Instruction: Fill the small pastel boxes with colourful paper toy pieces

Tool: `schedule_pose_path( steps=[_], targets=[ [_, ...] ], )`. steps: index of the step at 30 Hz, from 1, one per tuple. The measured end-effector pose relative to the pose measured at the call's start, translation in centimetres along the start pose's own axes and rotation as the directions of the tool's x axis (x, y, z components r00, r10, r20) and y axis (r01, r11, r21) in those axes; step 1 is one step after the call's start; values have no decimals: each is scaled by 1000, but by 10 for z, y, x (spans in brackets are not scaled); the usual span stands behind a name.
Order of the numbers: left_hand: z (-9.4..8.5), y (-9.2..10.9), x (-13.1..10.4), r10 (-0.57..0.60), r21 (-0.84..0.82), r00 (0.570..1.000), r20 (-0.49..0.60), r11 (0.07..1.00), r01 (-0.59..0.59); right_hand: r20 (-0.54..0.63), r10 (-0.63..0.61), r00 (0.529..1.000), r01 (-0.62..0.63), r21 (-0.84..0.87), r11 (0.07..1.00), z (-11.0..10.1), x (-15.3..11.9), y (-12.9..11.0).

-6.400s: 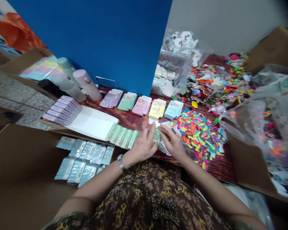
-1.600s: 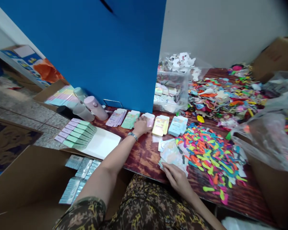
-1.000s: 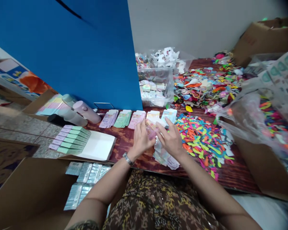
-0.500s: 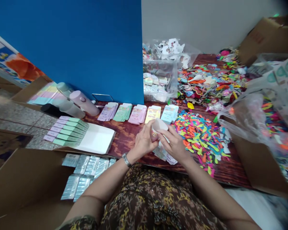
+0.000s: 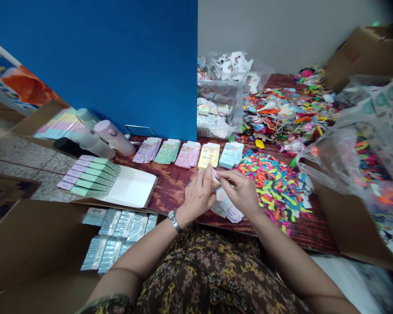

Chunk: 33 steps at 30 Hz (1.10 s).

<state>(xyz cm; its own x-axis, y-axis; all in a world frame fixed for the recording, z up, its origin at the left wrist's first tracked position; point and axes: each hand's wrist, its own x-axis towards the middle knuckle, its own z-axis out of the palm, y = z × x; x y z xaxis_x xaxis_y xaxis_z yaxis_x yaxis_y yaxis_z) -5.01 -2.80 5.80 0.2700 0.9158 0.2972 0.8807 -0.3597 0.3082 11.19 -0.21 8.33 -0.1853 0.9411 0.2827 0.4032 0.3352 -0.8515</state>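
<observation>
A small pink printed box (image 5: pixel 215 179), mostly hidden by fingers, is between my two hands over the table's front part. My left hand (image 5: pixel 199 191) closes around its left side, fingers pointing away from me. The fingertips of my right hand (image 5: pixel 241 192) pinch its upper right edge. Just below the hands lie pale cut-out pieces (image 5: pixel 232 211) on the table. Behind them stands a row of flat printed card stacks: purple (image 5: pixel 146 150), green (image 5: pixel 167 151), pink (image 5: pixel 187 155), yellow (image 5: pixel 209 155) and blue (image 5: pixel 231 155).
To the right spreads a pile of colourful small balloons (image 5: pixel 275 187), with plastic bags (image 5: pixel 334 161) beyond. On the left, purple and green boxes (image 5: pixel 90 174) sit in a white tray (image 5: pixel 134 186), above a carton of wrapped packs (image 5: pixel 113 231). Bottles (image 5: pixel 114 137) stand by the blue panel (image 5: pixel 101 56).
The box's open white-lined end has turned out of sight. My left fingers have straightened over the box, and my right fingertips have moved to its upper edge.
</observation>
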Motion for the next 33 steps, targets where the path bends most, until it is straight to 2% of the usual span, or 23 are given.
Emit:
schedule_pose_path(
  steps=[3, 8, 10, 12, 14, 16, 19, 24, 27, 29, 30, 33],
  targets=[
    [-1, 4, 0, -16, 100, 1000, -4, 995, 17, -30, -129, 991, 125, -123, 985, 8, -12, -4],
    [-3, 7, 0, -12, 186, 999, 50, 983, 2, 9, -118, 993, 118, -97, 988, 22, -29, 3],
    [-3, 7, 0, -14, 203, 997, 79, 979, -2, 56, -72, 996, 73, -18, 997, 22, -31, 9],
    [-4, 7, -1, -14, 215, 996, 91, 977, -6, 107, 6, 994, -21, 133, 991, 20, -30, 16],
    [-6, 8, -1, 1, 222, 996, 94, 975, -22, 150, 62, 987, -103, 285, 953, 16, -30, 22],
    [-8, 9, 0, 20, 236, 995, 98, 971, -43, 154, 80, 985, -131, 354, 926, 13, -30, 24],
    [-10, 10, 1, 48, 272, 994, 98, 959, -73, 96, 99, 990, -125, 314, 941, 13, -32, 19],
    [-6, 12, 2, 42, 314, 997, 71, 947, -63, 5, 65, 998, -65, 81, 995, 26, -40, 1],
    [-5, 9, 0, 23, 303, 998, 63, 952, -41, 26, 46, 999, -48, 110, 993, 34, -39, 6],
    [-6, 3, -1, 60, 268, 998, 31, 961, -66, 26, 107, 994, -110, 249, 962, 35, -34, 18],
    [-6, -1, -1, 94, 239, 995, -18, 967, -87, -7, 164, 986, -152, 340, 928, 33, -30, 25],
    [-6, -13, 2, 181, 34, 955, -237, 983, -178, -148, 368, 918, -214, 596, 774, 28, -17, 39]
  ],
)
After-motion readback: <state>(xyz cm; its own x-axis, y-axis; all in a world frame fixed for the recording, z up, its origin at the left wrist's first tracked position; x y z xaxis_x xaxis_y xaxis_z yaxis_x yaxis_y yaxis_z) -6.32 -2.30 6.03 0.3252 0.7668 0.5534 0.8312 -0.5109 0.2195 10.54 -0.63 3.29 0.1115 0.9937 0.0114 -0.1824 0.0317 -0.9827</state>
